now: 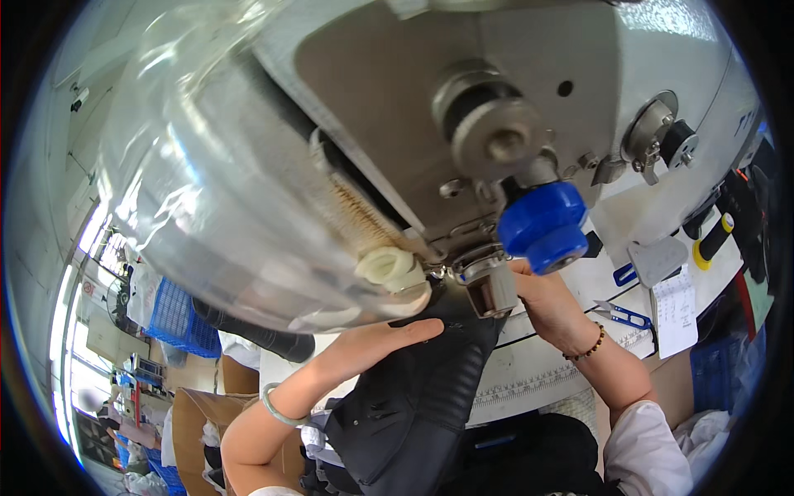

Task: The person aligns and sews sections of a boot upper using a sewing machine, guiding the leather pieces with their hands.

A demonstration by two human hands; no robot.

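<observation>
A black garment piece (pixel 397 405) with ribbed stitched rows runs from my lap up to the needle area of a sewing machine (pixel 380 91). My left hand (pixel 372 347) grips its left edge, the thumb stretched flat on top and the other fingers out of sight. Beyond the metal part near the needle, my right hand (pixel 550 306) is by the far right side of the cloth. Its fingertips are hidden behind the machine, so its hold does not show. A blue knob (pixel 542 227) hangs above that hand. The needle tip cannot be made out.
Thread snips (pixel 624 316), a notepad (pixel 676 310) and a thread spool (pixel 713 241) lie on the white table at right. A ruler strip (pixel 529 384) follows the table's near edge. To the left stand a blue crate (pixel 178 318) and a cardboard box (pixel 194 430).
</observation>
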